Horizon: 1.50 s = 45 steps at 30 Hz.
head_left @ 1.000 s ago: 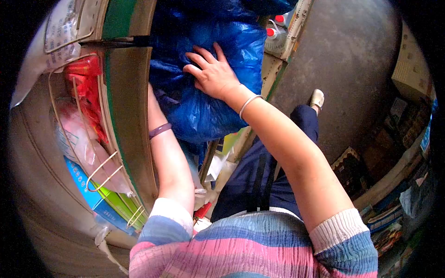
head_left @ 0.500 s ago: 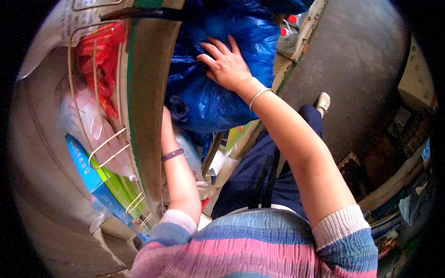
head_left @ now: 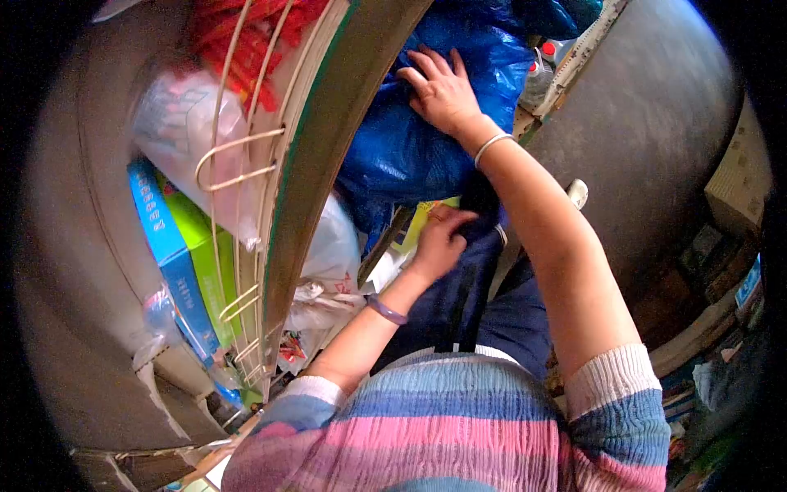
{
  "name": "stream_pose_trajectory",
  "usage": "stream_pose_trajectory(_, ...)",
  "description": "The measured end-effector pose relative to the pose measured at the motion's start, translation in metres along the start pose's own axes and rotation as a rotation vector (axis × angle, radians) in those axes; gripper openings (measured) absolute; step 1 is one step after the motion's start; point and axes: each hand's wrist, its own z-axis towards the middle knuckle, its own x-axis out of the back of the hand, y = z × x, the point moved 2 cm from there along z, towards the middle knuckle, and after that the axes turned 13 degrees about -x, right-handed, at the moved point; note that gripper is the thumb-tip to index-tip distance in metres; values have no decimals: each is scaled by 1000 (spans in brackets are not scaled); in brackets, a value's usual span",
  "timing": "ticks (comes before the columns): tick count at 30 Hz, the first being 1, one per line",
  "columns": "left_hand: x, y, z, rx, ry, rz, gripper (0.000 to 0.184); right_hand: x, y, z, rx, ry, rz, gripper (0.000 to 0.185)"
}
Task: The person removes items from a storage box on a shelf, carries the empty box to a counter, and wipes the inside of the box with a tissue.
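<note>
My right hand (head_left: 447, 92), with a silver bangle (head_left: 492, 149) at its wrist, lies on a large blue plastic bag (head_left: 410, 160), fingers spread over the crinkled film. What the bag contains is hidden. My left hand (head_left: 440, 240) hovers just below the bag, above my dark trousers (head_left: 438, 287). Its fingers are loosely bent, with a gap between index finger and thumb and nothing visible in it. On that wrist is a purple bangle (head_left: 385, 310). Beside the left forearm sits a whitish plastic bag (head_left: 332, 246), partly behind the shelf edge (head_left: 328, 152).
A wire rack (head_left: 238, 176) on the left holds red packages (head_left: 246, 41), a clear bag (head_left: 193, 107), a blue box (head_left: 160, 225) and a green box (head_left: 205, 262). Red-capped bottles (head_left: 537, 78) stand beyond the blue bag. Grey floor (head_left: 639, 107) extends to the right.
My left hand has come out from behind the shelf edge and moved right, below the blue bag. The right hand stays on the bag. The view has shifted, moving the rack rightward in frame.
</note>
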Motion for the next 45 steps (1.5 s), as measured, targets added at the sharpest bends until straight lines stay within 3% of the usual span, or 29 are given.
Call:
stream_pose_trajectory(1, -7, 9, -9, 47, -118, -122, 43, 1, 1, 0, 12, -21, -16, 47)
stream_pose_trajectory(4, -14, 14, -29, 123, -73, -190, 42, 5, 5, 4, 43, -129, 23, 50)
stream_pose_trajectory(5, -12, 6, -35, 176, -84, -209, 41, 9, 5, 2, 43, -45, 97, 43)
stream_pose_trajectory(7, -10, -9, -52, 459, 25, -497, 39, 46, -8, -13, -2, 44, 329, 43)
stream_pose_trajectory(8, -8, -15, -63, 663, 95, -756, 40, 64, -16, -34, -7, -5, 419, 43)
stream_pose_trajectory(9, -11, -29, -74, 741, 160, -858, 39, 84, -24, -61, -12, -55, 509, 44)
stream_pose_trajectory(11, 10, -3, -71, 941, 310, -1200, 34, 95, -38, -132, -127, -368, 703, 46)
stream_pose_trajectory(13, 18, 8, -73, 909, 322, -1302, 22, 78, -47, -208, -198, -429, 537, 48)
stream_pose_trajectory(15, 13, 0, -75, 930, 185, -1382, 21, 56, -57, -257, -610, -515, 955, 50)
stream_pose_trajectory(17, 21, 0, -69, 942, -200, -1004, 21, 48, -51, -275, -1063, -617, 1389, 49)
stream_pose_trajectory(19, 24, -17, -57, 698, -212, -558, 32, 33, -36, -278, -1283, -549, 1471, 44)
stream_pose_trajectory(21, 43, -23, -34, 56, 49, 127, 60, 21, -5, -267, -1393, -279, 1522, 46)
stream_pose_trajectory(23, 66, -1, 1, -153, 106, 460, 74, 45, 16, -236, -1470, 126, 1755, 49)
stream_pose_trajectory(25, 68, 14, 25, -203, 72, 658, 83, 46, 56, -215, -1333, 353, 1689, 54)
stream_pose_trajectory(27, 59, 9, 41, -198, -66, 737, 93, 55, 57, -176, -1238, 348, 1500, 54)
stream_pose_trajectory(28, 55, 1, 47, -183, -97, 797, 92, 42, 59, -158, -1219, 148, 1483, 51)
stream_pose_trajectory(29, 53, -6, 50, -169, -131, 858, 90, 2, 59, -148, -1051, 134, 1335, 51)
stream_pose_trajectory(30, 59, -16, 53, -107, -140, 913, 86, 20, 16, -136, -1148, 128, 1213, 53)
stream_pose_trajectory(31, 71, -27, 49, -70, -114, 909, 76, -5, 4, -133, -1024, 210, 1214, 55)
stream_pose_trajectory(33, 98, -60, 31, -80, 9, 991, 65, -12, -30, -130, -868, 105, 1293, 55)
stream_pose_trajectory(35, 125, -75, 19, -130, 104, 864, 63, -9, -63, -132, -630, 66, 1025, 53)
stream_pose_trajectory(39, 127, -92, 25, 18, 26, 962, 64, -14, -61, -146, -605, -57, 971, 49)
stream_pose_trajectory(41, 116, -92, 33, 72, 19, 996, 64, -26, -35, -178, -689, -187, 980, 44)
stream_pose_trajectory(42, 113, -99, 35, 74, 18, 1010, 63, -2, -21, -191, -1029, -538, 1107, 45)
stream_pose_trajectory(44, 107, -100, 41, 108, 4, 999, 63, -44, 19, -240, -1318, -267, 1602, 47)
stream_pose_trajectory(45, 106, -99, 41, 126, -9, 994, 63, 15, 17, -225, -1427, -99, 1617, 49)
